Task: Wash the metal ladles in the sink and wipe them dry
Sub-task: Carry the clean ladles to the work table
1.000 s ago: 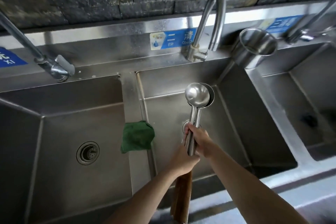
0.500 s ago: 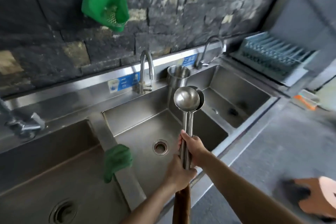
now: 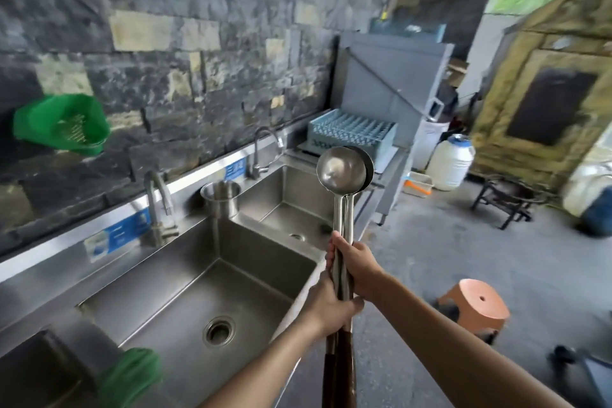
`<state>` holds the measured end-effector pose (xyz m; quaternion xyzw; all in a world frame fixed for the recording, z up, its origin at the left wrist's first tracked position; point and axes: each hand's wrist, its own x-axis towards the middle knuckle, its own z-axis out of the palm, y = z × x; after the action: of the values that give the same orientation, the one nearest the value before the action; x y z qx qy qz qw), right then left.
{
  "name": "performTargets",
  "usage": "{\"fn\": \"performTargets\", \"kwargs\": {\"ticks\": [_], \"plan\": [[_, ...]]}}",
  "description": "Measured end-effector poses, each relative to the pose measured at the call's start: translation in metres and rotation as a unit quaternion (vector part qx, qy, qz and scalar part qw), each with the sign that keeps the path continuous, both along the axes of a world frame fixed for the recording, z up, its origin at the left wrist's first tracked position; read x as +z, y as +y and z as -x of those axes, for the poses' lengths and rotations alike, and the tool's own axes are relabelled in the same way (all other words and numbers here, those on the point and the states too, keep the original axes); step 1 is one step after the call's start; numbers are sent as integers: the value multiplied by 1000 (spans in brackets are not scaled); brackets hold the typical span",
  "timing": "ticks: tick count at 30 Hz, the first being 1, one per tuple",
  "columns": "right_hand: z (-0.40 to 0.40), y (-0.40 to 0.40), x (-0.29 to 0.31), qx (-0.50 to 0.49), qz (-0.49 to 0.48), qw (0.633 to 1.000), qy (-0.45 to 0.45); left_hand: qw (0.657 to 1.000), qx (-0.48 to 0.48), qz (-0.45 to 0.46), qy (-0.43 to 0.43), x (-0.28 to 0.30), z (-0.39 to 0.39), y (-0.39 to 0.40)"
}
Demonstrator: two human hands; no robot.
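Observation:
Two metal ladles with brown wooden handle ends are stacked together and held upright, bowls up, beyond the front right corner of the middle sink basin. My right hand grips the steel shafts higher up. My left hand grips them just below, where steel meets wood. A green cloth hangs over the divider left of the middle basin.
A steel cup stands between the middle and right basins. Curved taps rise behind the sinks. A green basket hangs on the stone wall. A blue dish rack, white jug and orange stool are to the right.
My view has swung up and to the right, away from the sink basins toward the floor and rack. Both hands keep the same grip on the ladles, which stay upright.

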<state>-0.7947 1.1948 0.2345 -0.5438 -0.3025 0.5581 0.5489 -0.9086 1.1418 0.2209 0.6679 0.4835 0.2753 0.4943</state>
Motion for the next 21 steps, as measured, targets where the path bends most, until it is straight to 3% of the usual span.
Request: {"fn": "performTargets", "kwargs": {"ticks": [4,12,21], "plan": [[-58,-38,18,-39,-41,998,-40,995,-82,-41,-26,12,-55,-23],[-180,-135,47,-95,-89,988,-80,982,-156,-96,-41,22,-181,-90],[-278,-241,80,-168,-114,972,-119,960,-251,-111,-47,42,-290,-169]]}}
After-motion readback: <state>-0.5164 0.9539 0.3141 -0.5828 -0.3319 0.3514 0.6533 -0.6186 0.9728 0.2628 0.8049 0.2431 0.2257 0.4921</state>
